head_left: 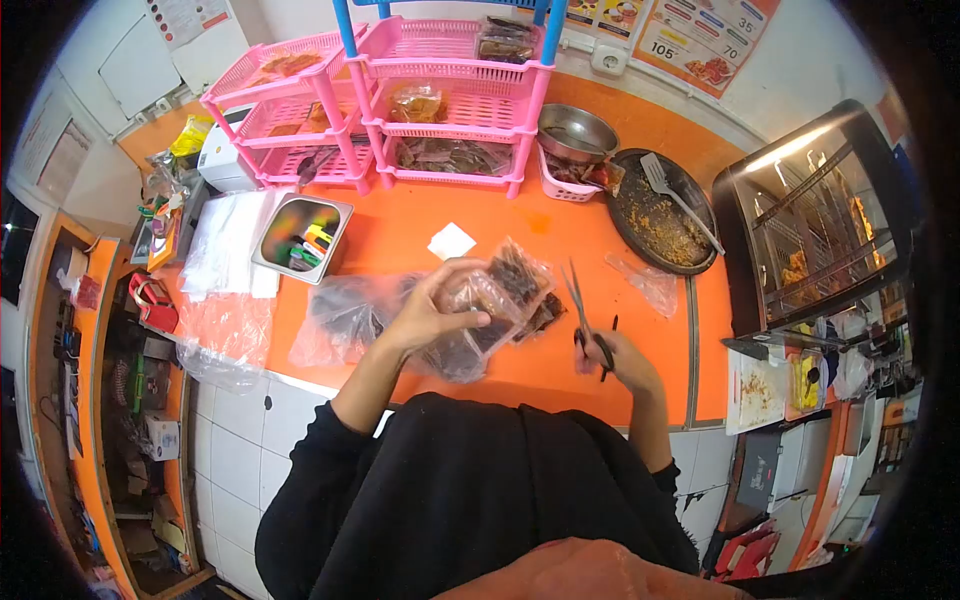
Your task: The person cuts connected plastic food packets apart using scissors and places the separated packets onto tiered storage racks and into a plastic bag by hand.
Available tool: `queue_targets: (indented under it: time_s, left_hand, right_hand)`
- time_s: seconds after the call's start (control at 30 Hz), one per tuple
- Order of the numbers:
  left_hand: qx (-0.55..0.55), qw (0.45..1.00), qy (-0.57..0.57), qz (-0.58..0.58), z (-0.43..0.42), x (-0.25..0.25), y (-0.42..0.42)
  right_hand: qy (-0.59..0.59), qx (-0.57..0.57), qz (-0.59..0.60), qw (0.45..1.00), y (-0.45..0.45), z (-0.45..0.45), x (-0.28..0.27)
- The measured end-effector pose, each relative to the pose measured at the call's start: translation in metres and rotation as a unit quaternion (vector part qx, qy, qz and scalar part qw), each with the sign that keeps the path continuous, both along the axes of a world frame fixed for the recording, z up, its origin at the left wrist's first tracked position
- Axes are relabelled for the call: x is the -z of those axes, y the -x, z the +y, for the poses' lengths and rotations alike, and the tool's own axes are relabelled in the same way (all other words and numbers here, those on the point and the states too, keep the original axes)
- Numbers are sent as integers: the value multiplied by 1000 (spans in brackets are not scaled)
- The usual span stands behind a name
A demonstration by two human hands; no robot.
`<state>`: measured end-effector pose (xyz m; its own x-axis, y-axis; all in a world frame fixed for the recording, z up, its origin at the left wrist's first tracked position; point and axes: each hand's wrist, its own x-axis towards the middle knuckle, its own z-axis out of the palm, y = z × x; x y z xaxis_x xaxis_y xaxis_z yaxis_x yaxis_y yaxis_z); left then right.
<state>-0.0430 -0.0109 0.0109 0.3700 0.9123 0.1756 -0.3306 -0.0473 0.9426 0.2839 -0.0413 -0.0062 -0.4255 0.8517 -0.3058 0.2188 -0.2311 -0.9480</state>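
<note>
My left hand (pixel 437 312) is closed on a clear plastic bag (pixel 512 290) with dark brown pieces inside, held up over the orange table (pixel 570 225). My right hand (pixel 622 362) grips a pair of scissors (pixel 579 300) by the black handles, blades pointing away from me. The blades stand slightly apart from each other, to the right of the bag and not touching it. Beneath and left of my left hand lie more clear plastic bags (pixel 345 315) with dark contents. A small white paper piece (pixel 452 241) rests just beyond my left hand.
Pink racks (pixel 445 85) with packed food stand at the back. A steel tray (pixel 300 240) holds markers. Right of it are a metal bowl (pixel 578 133), a black pan (pixel 680 235) with a slotted spatula (pixel 680 195), a loose plastic bag (pixel 645 283) and a lit display cabinet (pixel 810 215).
</note>
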Motion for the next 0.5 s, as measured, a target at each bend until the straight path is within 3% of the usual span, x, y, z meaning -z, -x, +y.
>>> queue_targets:
  time_s: [0.1, 0.2, 0.5]
  left_hand:
    - [4, 1000, -1, 19, 3, -11, 8]
    - [8, 1000, 3, -4, 3, -17, 4]
    - [28, 997, -25, 73, -3, -15, -10]
  right_hand:
    - [49, -165, 11, 985, -8, -7, -29]
    - [63, -218, 7, 974, 1, -14, -39]
    - [68, -212, 53, 973, 21, -9, -28]
